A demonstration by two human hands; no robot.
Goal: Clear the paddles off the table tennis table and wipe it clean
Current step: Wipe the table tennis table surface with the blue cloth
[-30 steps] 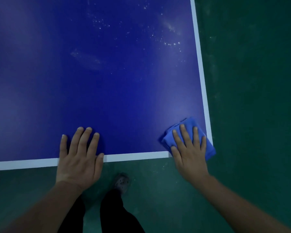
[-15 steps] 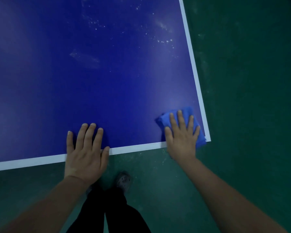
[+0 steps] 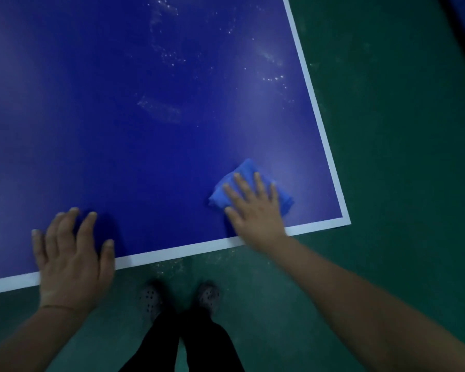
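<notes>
Head view — looking down at one corner of the blue bench (image 3: pixel 118 116), its white border line running along the near edge and the right edge. No paddles show on this part of the bench.

Right hand (image 3: pixel 255 210): palm down on a folded blue cloth (image 3: pixel 242 173), fingers (image 3: pixel 240 183) straight and spread wide, pressing the cloth flat onto the bench. Cloth lies inside the white line, near the corner, and shows past the fingertips and at both sides of the hand. Heel of the hand sits at the near white line.

Left hand (image 3: pixel 70 259): flat on the bench at the near edge, well apart from the cloth. Fingers straight and slightly spread, holding nothing; palm covers part of the white line. A thin band (image 3: pixel 59 307) circles the left wrist.

Bench surface: pale specks and smears (image 3: pixel 161 111) in the far middle and toward the right edge — a hazy patch also lies just beyond the cloth.

Below the bench edge: green floor (image 3: pixel 400 157), with pale specks just under the near line. Two perforated clog-type shoes (image 3: pixel 208 295) and dark trouser legs (image 3: pixel 193 345) stand between the forearms.
</notes>
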